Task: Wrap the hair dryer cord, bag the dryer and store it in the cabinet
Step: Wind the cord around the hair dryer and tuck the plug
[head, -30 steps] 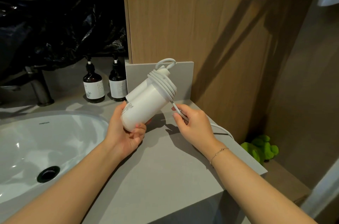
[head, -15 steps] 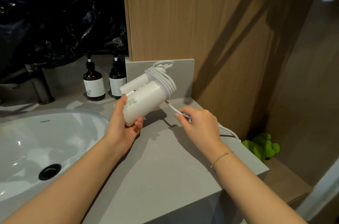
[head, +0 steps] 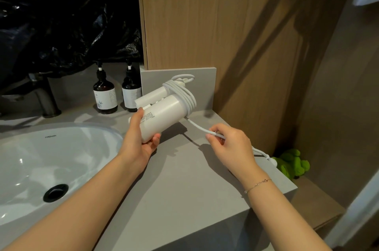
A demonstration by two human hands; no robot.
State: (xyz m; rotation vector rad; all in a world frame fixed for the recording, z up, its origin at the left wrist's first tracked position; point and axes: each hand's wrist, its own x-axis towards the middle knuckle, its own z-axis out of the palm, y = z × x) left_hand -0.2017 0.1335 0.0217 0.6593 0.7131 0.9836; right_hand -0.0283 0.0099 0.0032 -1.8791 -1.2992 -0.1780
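Grey stone bench [head: 184, 179] under my forearms, and the white hair dryer [head: 164, 116] is my landmark, held above its back corner, just right of the sink [head: 51, 158]. I'm in the cord-wrapping step, and I judge it mostly done: several turns already sit around the rear end of the dryer, with only a short run of cord [head: 198, 126] left free.

To finish it well, I should keep that run lightly taut so each new turn beds against the last one rather than riding over it (slack loops would slide off the round barrel). Rotating the dryer and feeding with the other hand looks easier than swinging the cord around. The plug [head: 271, 160] hangs off the bench edge, well right of and below the dryer, so it may snag there as I draw it in.

My left hand [head: 141, 139] has its fingers [head: 155, 141] clenched around the dryer's front end, thumb on top. My right hand [head: 229, 144], right of and below the dryer, pinches the cord between thumb and fingertips [head: 211, 137]; the cord rises from that pinch straight to the coils.
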